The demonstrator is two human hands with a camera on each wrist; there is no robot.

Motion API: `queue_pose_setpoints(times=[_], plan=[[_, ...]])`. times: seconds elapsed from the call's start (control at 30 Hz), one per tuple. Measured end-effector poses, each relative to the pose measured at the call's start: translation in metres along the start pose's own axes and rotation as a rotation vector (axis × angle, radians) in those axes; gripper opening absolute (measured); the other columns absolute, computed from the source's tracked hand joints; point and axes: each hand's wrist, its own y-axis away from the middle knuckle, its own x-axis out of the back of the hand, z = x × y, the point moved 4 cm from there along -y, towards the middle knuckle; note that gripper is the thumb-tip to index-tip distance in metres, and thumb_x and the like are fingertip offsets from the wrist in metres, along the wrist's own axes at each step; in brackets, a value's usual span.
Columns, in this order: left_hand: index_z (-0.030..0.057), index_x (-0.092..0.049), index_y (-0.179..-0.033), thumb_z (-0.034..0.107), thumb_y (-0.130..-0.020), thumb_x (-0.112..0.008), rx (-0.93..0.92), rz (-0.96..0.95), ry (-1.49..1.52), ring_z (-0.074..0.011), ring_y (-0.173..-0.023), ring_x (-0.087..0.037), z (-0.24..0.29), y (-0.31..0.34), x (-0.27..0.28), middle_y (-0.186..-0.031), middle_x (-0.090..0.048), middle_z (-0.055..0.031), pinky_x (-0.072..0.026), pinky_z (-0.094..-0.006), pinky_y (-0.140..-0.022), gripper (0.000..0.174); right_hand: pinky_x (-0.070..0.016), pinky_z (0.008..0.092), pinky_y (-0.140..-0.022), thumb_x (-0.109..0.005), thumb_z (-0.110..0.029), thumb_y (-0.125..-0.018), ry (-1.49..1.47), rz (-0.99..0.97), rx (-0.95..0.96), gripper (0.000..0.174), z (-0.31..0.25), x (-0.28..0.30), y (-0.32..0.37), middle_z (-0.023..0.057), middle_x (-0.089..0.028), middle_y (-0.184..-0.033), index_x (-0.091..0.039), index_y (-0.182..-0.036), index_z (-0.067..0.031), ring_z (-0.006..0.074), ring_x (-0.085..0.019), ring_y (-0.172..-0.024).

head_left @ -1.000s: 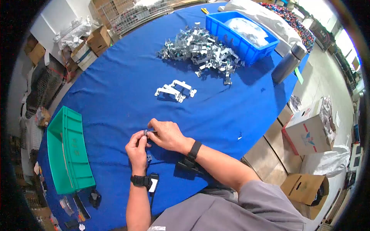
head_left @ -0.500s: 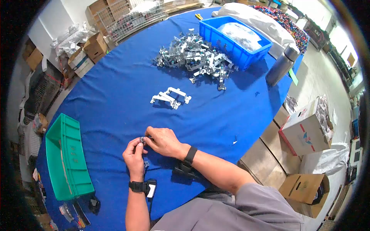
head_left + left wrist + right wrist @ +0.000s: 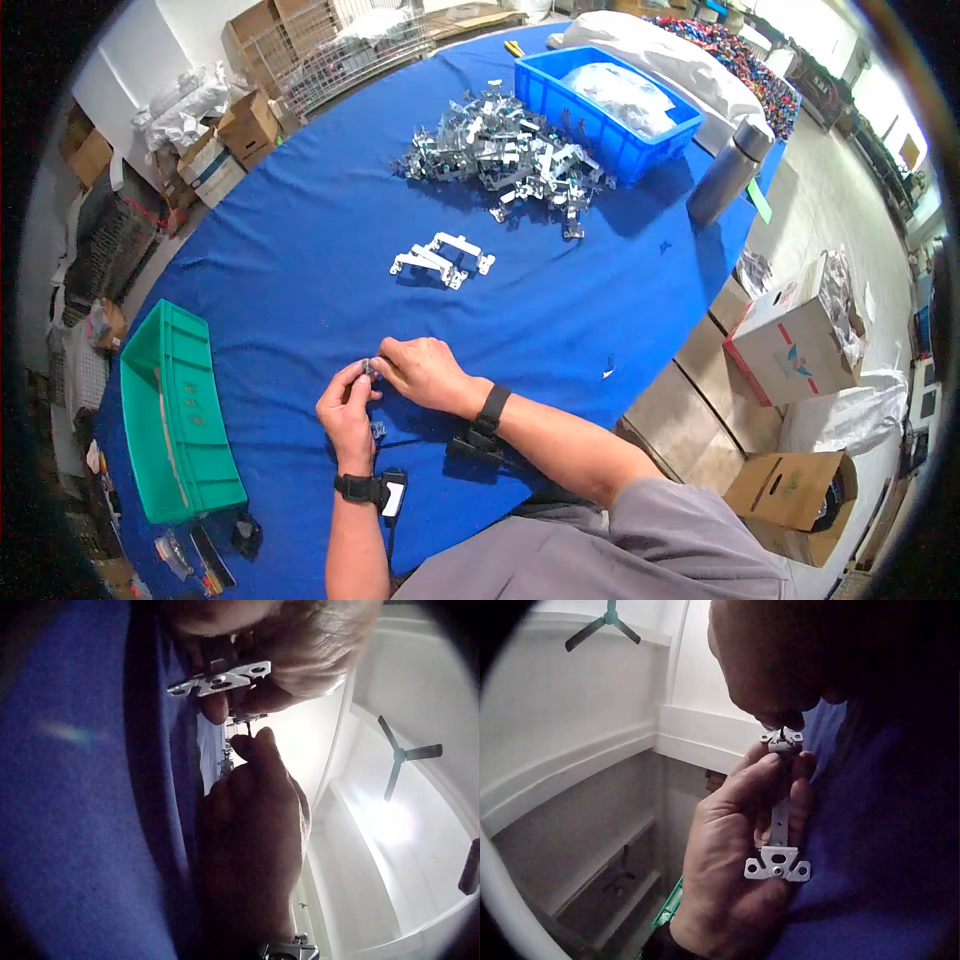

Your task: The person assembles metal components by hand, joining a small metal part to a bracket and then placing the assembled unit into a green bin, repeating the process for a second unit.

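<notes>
My left hand point(image 3: 347, 412) holds a metal bracket point(image 3: 778, 864), thumb and fingers pinching its middle and far end. In the right wrist view its near end plate, with several holes, hangs over the palm. The left wrist view shows the same holed end plate point(image 3: 219, 679) below the fingers. My right hand point(image 3: 428, 373) meets the bracket's other end, fingertips pinching a thin dark pin-like piece point(image 3: 782, 733) against it. Most of that piece is hidden by the fingers. Both hands are close together over the blue cloth.
Several white brackets point(image 3: 440, 262) lie ahead of the hands, with a heap of metal brackets point(image 3: 510, 150) behind. A blue bin point(image 3: 640, 140) holding a plastic bag and a steel bottle point(image 3: 730, 175) stand back right. A green crate point(image 3: 205, 410) is at left.
The head view has shifted slightly, so the table appears lower. Both hands stay together at the bracket's end, with only small finger movement.
</notes>
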Motion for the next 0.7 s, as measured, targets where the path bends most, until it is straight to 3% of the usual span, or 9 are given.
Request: queue_pose_setpoints(times=[0.07, 0.13, 0.23, 0.37, 0.5, 0.6, 0.7], plan=[[-0.003, -0.069, -0.108, -0.001, -0.09, -0.06, 0.009, 0.002, -0.002, -0.0145, -0.084, -0.067, -0.0015, -0.0019, -0.0006, -0.101, -0.071, -0.0093, -0.0557, -0.0253, -0.067, 0.02, -0.0471, 0.0522, -0.059, -0.057, -0.026, -0.093, 0.047, -0.025, -0.015, 0.025, 0.0019, -0.0014, -0.0015, 0.0193, -0.064, -0.074, -0.054, -0.088, -0.0024, 0.0416, -0.063, -0.071], [-0.0027, -0.07, -0.108, -0.002, -0.09, -0.06, -0.004, 0.028, 0.019, -0.0146, -0.085, -0.067, -0.0032, -0.0005, 0.0007, -0.101, -0.07, -0.0095, -0.0565, -0.0259, -0.069, 0.02, -0.047, 0.0529, -0.058, -0.057, -0.027, -0.094, -0.082, 0.145, 0.078, 0.027, -0.0044, 0.0038, 0.003, 0.0196, -0.063, -0.07, -0.054, -0.084, -0.0028, 0.0416, -0.063, -0.068], [-0.0029, -0.07, -0.108, -0.002, -0.09, -0.06, -0.019, -0.003, 0.015, -0.015, -0.087, -0.066, -0.0074, -0.0016, 0.0016, -0.104, -0.07, -0.0098, -0.0571, -0.0267, -0.07, 0.02, -0.0472, 0.0531, -0.056, -0.058, -0.029, -0.094, -0.09, 0.162, 0.102, 0.028, -0.0009, 0.0008, 0.0007, 0.0198, -0.062, -0.067, -0.055, -0.082, -0.004, 0.0418, -0.063, -0.066], [-0.003, -0.069, -0.109, -0.002, -0.091, -0.061, -0.035, -0.017, -0.017, -0.0155, -0.089, -0.066, -0.0044, -0.0004, 0.0034, -0.106, -0.07, -0.0103, -0.0572, -0.0273, -0.073, 0.02, -0.0468, 0.0531, -0.053, -0.059, -0.03, -0.093, 0.048, 0.101, 0.045, 0.029, 0.0042, -0.0041, 0.0011, 0.0202, -0.062, -0.065, -0.057, -0.078, -0.0051, 0.0416, -0.063, -0.064], [-0.0034, -0.069, -0.11, -0.002, -0.09, -0.061, -0.017, 0.0, 0.053, -0.0164, -0.09, -0.067, -0.0075, -0.0007, 0.001, -0.106, -0.07, -0.0114, -0.0579, -0.0281, -0.075, 0.021, -0.0476, 0.0526, -0.054, -0.058, -0.029, -0.093, -0.046, 0.094, 0.054, 0.029, 0.0, 0.0013, 0.0009, 0.0196, -0.062, -0.065, -0.058, -0.079, -0.004, 0.0415, -0.063, -0.064], [-0.0035, -0.069, -0.11, -0.003, -0.089, -0.062, -0.017, 0.004, 0.047, -0.0171, -0.092, -0.067, -0.0044, -0.0007, 0.0017, -0.108, -0.069, -0.0112, -0.0585, -0.0289, -0.076, 0.022, -0.0471, 0.0469, -0.056, -0.061, -0.025, -0.093, -0.025, 0.148, 0.082, 0.024, -0.0005, -0.0009, 0.001, 0.0157, -0.062, -0.064, -0.06, -0.082, -0.0031, 0.0375, -0.063, -0.063], [-0.0035, -0.069, -0.11, -0.004, -0.089, -0.062, 0.014, 0.01, 0.058, -0.0171, -0.092, -0.067, -0.0015, 0.0022, 0.0005, -0.109, -0.069, -0.011, -0.0586, -0.0293, -0.077, 0.022, -0.0471, 0.0513, -0.054, -0.058, -0.028, -0.094, 0.023, 0.053, 0.029, 0.029, 0.0027, -0.0021, 0.0008, 0.0189, -0.061, -0.064, -0.057, -0.08, -0.0037, 0.0413, -0.062, -0.062]])
